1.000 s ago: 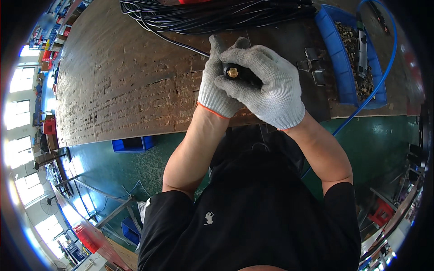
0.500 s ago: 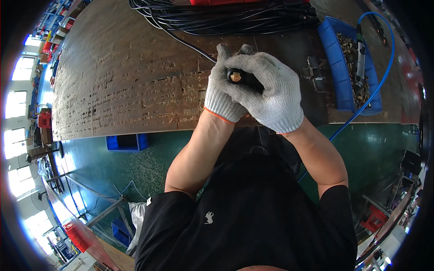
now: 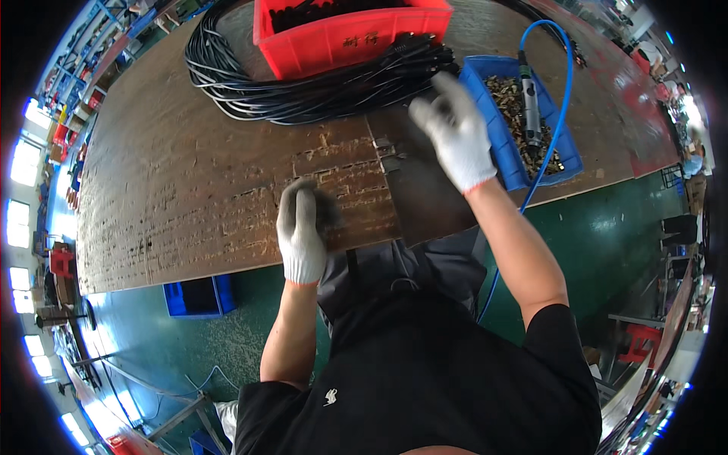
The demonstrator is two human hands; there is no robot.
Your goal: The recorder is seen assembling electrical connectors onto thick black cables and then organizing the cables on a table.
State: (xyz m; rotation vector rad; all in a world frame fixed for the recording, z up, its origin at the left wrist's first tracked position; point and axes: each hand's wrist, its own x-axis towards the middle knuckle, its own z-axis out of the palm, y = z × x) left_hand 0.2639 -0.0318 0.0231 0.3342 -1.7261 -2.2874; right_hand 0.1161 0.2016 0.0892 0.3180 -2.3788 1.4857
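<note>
My left hand [image 3: 301, 235], in a whitish knitted glove with an orange cuff edge, hovers over the front edge of the worn brown table [image 3: 189, 182]. Its fingers are loosely stretched out and no object shows in them. Farther right, my right hand [image 3: 459, 140] wears the same kind of glove; thumb and fingers are spread and somewhat blurred, with nothing visible between them. It reaches toward the right-hand ends of a coiled bundle of black cables [image 3: 303, 106], beside a blue bin [image 3: 497, 140] of small brass-coloured parts.
Behind the cable bundle stands a red bin [image 3: 341, 45] holding dark pieces. A grey air tool [image 3: 530, 106] with a curving blue hose [image 3: 565, 91] lies across the blue bin. Small metal blocks [image 3: 387, 154] sit mid-table. Under the table's left front is another blue bin [image 3: 200, 296].
My hands have parted: the left moved left and nearer, the right swung toward the cable ends. The black cable with the brass-coloured end is out of both hands. The view has shifted.
</note>
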